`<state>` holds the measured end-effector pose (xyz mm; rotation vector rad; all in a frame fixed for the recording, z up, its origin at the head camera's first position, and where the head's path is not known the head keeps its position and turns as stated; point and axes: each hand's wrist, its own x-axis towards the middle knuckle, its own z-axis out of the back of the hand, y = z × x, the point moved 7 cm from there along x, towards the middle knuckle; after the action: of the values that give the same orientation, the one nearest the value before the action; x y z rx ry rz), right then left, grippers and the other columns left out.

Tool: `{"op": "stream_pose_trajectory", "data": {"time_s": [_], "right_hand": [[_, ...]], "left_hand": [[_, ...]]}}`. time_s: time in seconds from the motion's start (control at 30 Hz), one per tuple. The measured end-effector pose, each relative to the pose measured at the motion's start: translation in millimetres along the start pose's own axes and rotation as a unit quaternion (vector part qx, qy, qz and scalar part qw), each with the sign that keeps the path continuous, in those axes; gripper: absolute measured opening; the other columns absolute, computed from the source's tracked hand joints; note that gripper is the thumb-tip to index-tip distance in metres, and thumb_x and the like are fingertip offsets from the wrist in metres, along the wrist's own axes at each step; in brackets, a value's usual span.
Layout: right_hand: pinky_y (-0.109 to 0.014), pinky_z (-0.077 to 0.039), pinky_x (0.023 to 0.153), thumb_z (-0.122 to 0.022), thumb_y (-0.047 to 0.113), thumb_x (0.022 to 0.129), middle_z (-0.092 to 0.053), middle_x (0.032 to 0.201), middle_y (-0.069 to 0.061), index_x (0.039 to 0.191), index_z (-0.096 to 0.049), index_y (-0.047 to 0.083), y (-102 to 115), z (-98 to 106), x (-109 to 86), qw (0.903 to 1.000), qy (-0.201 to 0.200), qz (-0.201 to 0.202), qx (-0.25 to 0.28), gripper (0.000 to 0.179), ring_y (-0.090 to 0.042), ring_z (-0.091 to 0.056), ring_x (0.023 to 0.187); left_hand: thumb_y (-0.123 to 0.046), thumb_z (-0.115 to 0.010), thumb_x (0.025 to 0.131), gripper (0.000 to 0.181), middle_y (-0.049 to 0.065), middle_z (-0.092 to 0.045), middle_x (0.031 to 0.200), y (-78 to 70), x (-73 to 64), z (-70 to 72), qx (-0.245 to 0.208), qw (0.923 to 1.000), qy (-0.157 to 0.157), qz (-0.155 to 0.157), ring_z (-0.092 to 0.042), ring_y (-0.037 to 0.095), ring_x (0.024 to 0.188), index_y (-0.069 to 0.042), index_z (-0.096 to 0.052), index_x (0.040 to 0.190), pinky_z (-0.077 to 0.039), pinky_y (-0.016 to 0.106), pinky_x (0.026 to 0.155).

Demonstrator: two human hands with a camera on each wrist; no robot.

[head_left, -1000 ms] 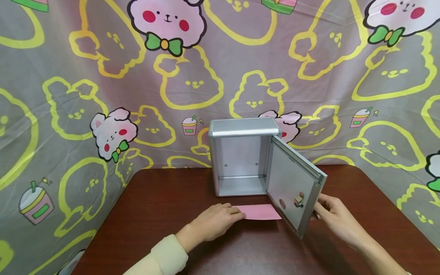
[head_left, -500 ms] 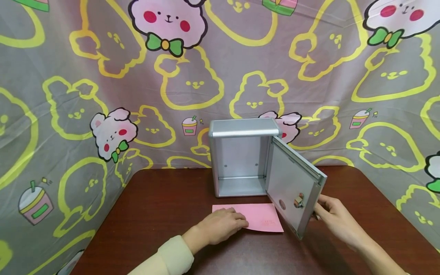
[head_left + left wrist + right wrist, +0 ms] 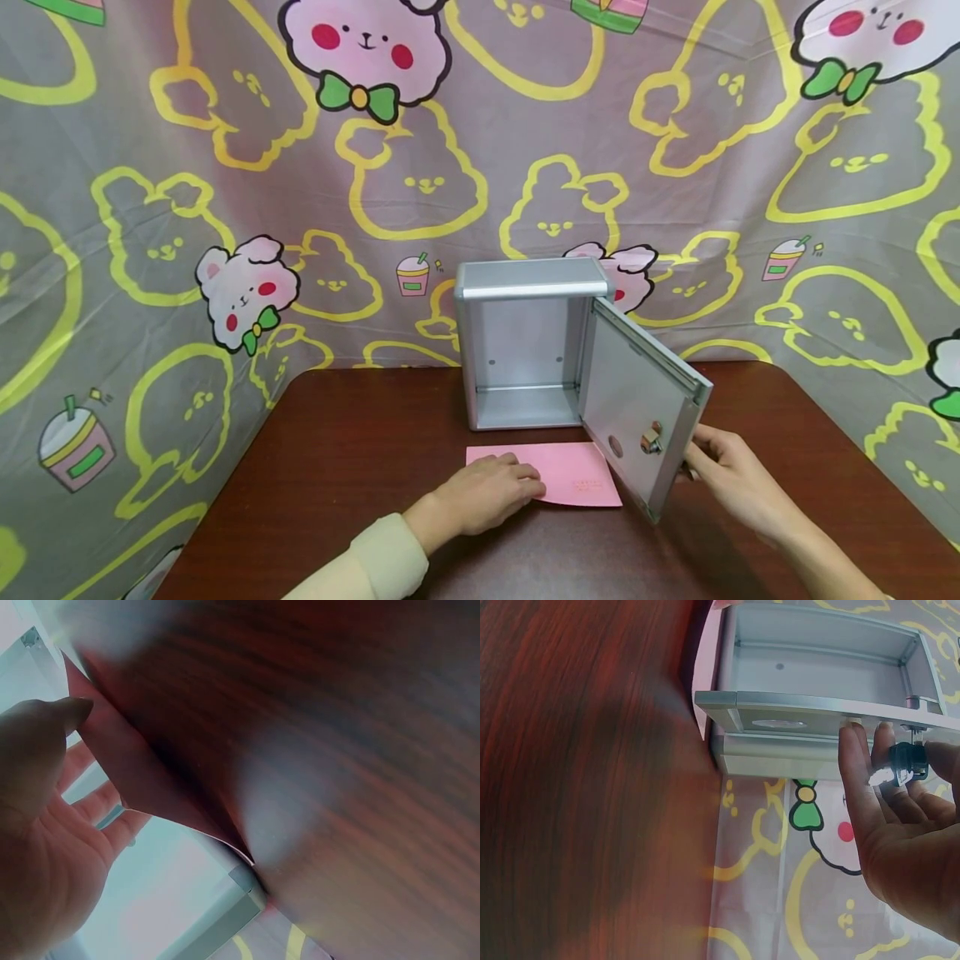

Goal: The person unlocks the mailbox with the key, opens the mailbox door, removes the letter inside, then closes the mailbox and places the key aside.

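My left hand (image 3: 491,494) pinches the left part of a pink envelope (image 3: 573,471) with orange print near its lower right corner. The left wrist view has the thumb on one face of the envelope (image 3: 124,761) and the fingers at its other side. Behind it stands a silver metal letter box (image 3: 532,279), its door (image 3: 637,400) swung out to the right with a lock on the inside. My right hand (image 3: 735,475) is at the door's free edge. In the right wrist view its thumb and fingers hold a black-headed key (image 3: 907,761) at the lock, fingertips touching the door's outer face.
Everything stands on a dark red-brown wooden table (image 3: 360,408). A patterned cloth (image 3: 420,183) with cartoon animals hangs behind the table and at both sides. The opened door juts toward the front, right beside the envelope's right end.
The envelope has tipped so that more of its face and its print show, and my left hand has shifted slightly right. My right hand and the door stay put.
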<state>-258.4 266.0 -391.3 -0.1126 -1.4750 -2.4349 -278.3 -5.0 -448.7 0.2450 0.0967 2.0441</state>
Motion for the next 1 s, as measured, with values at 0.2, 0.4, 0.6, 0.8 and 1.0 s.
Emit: {"op": "stream_pose_trajectory", "data": {"time_s": [0.2,0.4,0.6,0.8,1.0], "right_hand": [[-0.032,-0.059,0.071,-0.048,0.021,0.110,-0.076,0.107,-0.009,0.128,-0.065,-0.002,1.0,-1.6,0.5,0.9999,0.004,0.009,0.011,0.034,-0.016,-0.072,0.084],[-0.032,-0.060,0.072,-0.049,0.021,0.110,-0.076,0.107,-0.010,0.128,-0.065,-0.003,1.1,-1.4,1.0,0.9999,0.004,0.004,0.014,0.034,-0.016,-0.072,0.085],[-0.033,-0.060,0.072,-0.048,0.020,0.110,-0.076,0.107,-0.010,0.126,-0.066,-0.003,3.3,-1.1,2.5,0.9998,0.002,0.015,0.013,0.033,-0.016,-0.072,0.085],[-0.031,-0.058,0.071,-0.049,0.023,0.110,-0.076,0.104,-0.009,0.127,-0.066,-0.002,1.6,0.0,1.3,1.0000,-0.002,0.002,0.002,0.034,-0.014,-0.070,0.083],[-0.029,-0.057,0.072,-0.049,0.025,0.110,-0.075,0.105,-0.009,0.128,-0.065,-0.001,-0.6,1.4,0.1,0.9999,-0.002,-0.016,-0.004,0.036,-0.014,-0.069,0.084]], "left_hand": [[-0.026,-0.064,0.102,0.020,-0.010,-0.067,0.124,-0.7,-0.7,-1.4,-0.009,0.9999,0.004,-0.002,-0.061,0.012,0.108,-0.029,-0.070,0.121,-0.055,0.026,0.086],[-0.030,-0.068,0.099,0.022,-0.008,-0.065,0.126,-1.7,-0.6,-3.7,-0.004,0.9999,0.011,-0.007,-0.060,0.014,0.109,-0.029,-0.069,0.121,-0.055,0.027,0.087],[-0.031,-0.069,0.099,0.022,-0.007,-0.064,0.126,-2.0,0.2,-2.6,0.010,0.9998,0.013,-0.011,-0.059,0.014,0.110,-0.029,-0.069,0.121,-0.055,0.027,0.087],[-0.030,-0.069,0.099,0.023,-0.007,-0.063,0.127,-2.6,0.2,-2.7,0.008,0.9998,0.017,-0.006,-0.059,0.014,0.111,-0.030,-0.069,0.121,-0.055,0.027,0.088],[-0.030,-0.070,0.098,0.023,-0.008,-0.063,0.127,-3.6,-0.8,-2.5,0.001,0.9998,0.018,0.000,-0.059,0.014,0.111,-0.030,-0.069,0.121,-0.054,0.027,0.088]]}}
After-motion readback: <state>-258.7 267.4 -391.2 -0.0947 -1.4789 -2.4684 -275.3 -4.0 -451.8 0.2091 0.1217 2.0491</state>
